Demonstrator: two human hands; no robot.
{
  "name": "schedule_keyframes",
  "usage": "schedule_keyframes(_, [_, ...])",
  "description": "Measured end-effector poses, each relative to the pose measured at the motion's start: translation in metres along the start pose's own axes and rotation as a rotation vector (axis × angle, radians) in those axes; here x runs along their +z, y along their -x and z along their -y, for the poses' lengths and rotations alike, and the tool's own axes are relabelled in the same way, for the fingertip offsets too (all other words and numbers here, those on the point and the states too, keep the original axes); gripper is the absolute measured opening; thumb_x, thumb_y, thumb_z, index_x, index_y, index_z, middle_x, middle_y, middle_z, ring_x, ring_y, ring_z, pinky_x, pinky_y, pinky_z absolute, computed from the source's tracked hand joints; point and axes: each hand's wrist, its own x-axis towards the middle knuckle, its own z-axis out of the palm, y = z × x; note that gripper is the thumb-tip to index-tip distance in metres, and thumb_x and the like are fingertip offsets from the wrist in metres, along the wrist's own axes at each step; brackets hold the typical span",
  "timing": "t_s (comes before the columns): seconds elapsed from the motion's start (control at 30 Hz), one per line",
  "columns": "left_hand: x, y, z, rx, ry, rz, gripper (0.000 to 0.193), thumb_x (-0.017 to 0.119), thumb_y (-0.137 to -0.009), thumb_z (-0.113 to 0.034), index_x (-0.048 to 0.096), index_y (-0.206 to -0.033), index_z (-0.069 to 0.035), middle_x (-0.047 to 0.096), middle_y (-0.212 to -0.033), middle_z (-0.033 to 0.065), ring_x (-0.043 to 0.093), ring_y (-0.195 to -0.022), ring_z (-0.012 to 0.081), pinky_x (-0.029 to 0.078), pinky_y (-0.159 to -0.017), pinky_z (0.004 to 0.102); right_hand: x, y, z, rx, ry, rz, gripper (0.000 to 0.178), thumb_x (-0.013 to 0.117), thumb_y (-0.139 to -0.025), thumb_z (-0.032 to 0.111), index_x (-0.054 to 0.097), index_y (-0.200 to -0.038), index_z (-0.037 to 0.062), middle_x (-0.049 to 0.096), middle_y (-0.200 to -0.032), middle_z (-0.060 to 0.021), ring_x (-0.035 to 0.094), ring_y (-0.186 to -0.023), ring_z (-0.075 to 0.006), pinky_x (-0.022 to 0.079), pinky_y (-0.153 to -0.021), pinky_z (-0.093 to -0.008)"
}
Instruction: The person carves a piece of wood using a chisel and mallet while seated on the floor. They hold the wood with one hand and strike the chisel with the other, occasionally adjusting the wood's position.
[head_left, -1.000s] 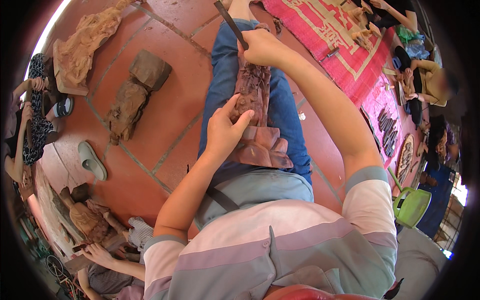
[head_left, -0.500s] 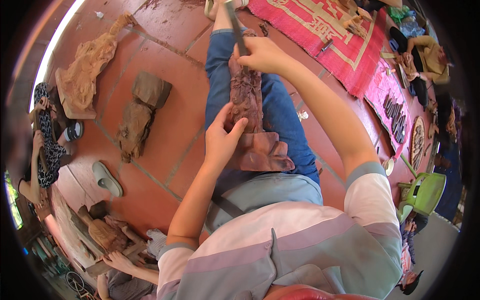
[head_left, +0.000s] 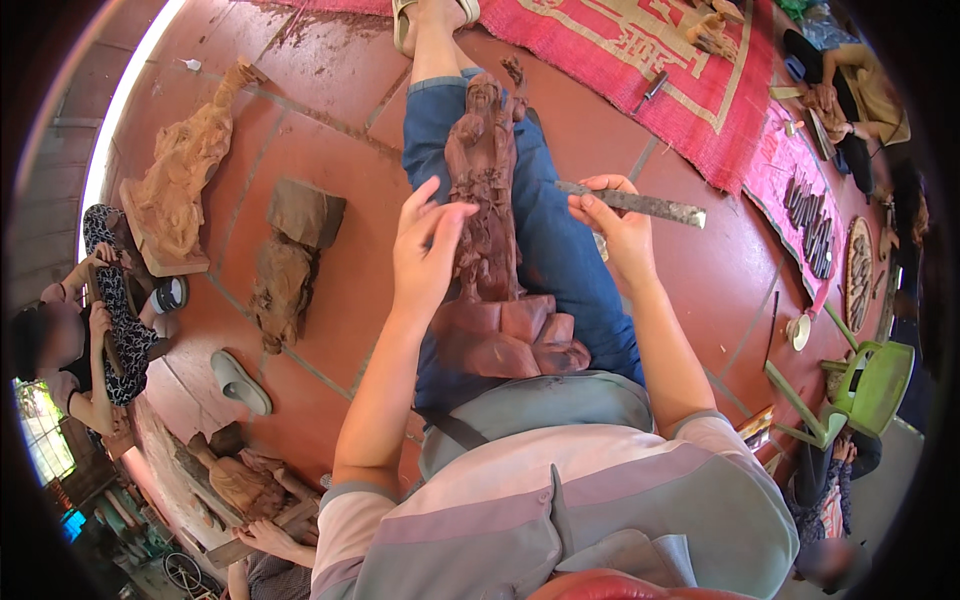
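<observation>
A dark red-brown carved wooden statue (head_left: 485,190) lies along my legs, its blocky base (head_left: 520,335) towards my waist and its carved head end away from me. My left hand (head_left: 425,245) is at the statue's left edge, fingers apart and holding nothing; I cannot tell if the fingertips touch the wood. Off the statue's right side, my right hand (head_left: 622,225) pinches a flat grey strip (head_left: 655,206) that looks like a file, its narrow end pointing at the statue. The strip is clear of the wood.
A lighter carved figure (head_left: 185,185) and a rough wood block (head_left: 300,215) lie on the tiles to the left, above a grey slipper (head_left: 241,382). At right are a red mat (head_left: 690,130), a row of dark tools (head_left: 810,225) and a green chair (head_left: 875,385). Other people work around the edges.
My right hand has come back from the statue's head end to its right side, carrying the strip. My left hand has lifted slightly and shifted left. The statue's head end is now uncovered.
</observation>
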Motion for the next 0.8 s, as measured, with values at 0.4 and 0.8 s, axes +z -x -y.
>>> schedule_keyframes(0.4, [0.015, 0.028, 0.006, -0.385, 0.261, 0.013, 0.059, 0.065, -0.088, -0.017, 0.039, -0.136, 0.003, 0.046, -0.132, 0.015, 0.047, -0.12, 0.0218, 0.037, -0.101, 0.033, 0.05, -0.013, -0.015, -0.315, 0.388, 0.122, 0.01, 0.067, -0.082, 0.002, 0.059, -0.089, 0.0028, 0.066, -0.092, -0.0109, 0.066, -0.094, -0.0169, 0.052, -0.076, -0.0274])
schedule_keyframes(0.8, [0.019, 0.025, 0.004, -0.259, -0.024, -0.088, 0.055, 0.068, -0.079, -0.025, 0.052, -0.127, -0.003, 0.055, -0.123, 0.0141, 0.05, -0.112, 0.0286, 0.037, -0.097, 0.0368, 0.076, -0.031, -0.006, -0.562, 0.673, 0.33, 0.007, 0.065, -0.079, 0.0, 0.061, -0.084, 0.003, 0.066, -0.088, -0.0136, 0.065, -0.098, -0.0295, 0.053, -0.078, -0.0351])
